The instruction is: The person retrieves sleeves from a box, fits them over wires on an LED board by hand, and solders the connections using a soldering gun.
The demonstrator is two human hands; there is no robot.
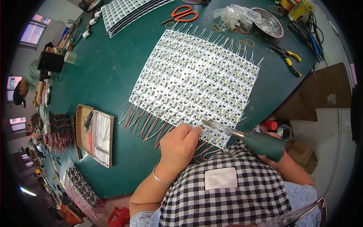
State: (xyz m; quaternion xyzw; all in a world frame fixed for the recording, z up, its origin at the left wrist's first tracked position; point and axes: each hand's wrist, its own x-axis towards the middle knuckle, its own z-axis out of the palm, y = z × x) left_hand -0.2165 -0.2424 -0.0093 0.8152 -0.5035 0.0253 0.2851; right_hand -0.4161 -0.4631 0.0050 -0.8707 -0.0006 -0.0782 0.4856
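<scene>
A white circuit-board panel [196, 81] lies on the green table, covered with rows of small parts and lamp chips. White wires rise along its far edge, and red and white wires [145, 123] hang from its near edge. My left hand [179, 143] rests at that near edge, fingertips pinched together against the board; what sits between them is hidden. In my right hand [275, 163] is a dark green soldering gun [262, 144], its body covering most of my fingers. The gun's metal tip reaches the board just right of my left fingertips.
An open cardboard box [103, 138] of cut wires stands left. Orange-handled scissors [183, 14], a crumpled plastic bag [236, 17], a metal dish [269, 23] and yellow-black pliers [289, 60] lie beyond. Wired board stacks [81, 189] sit lower left. Another person [28, 85] works far left.
</scene>
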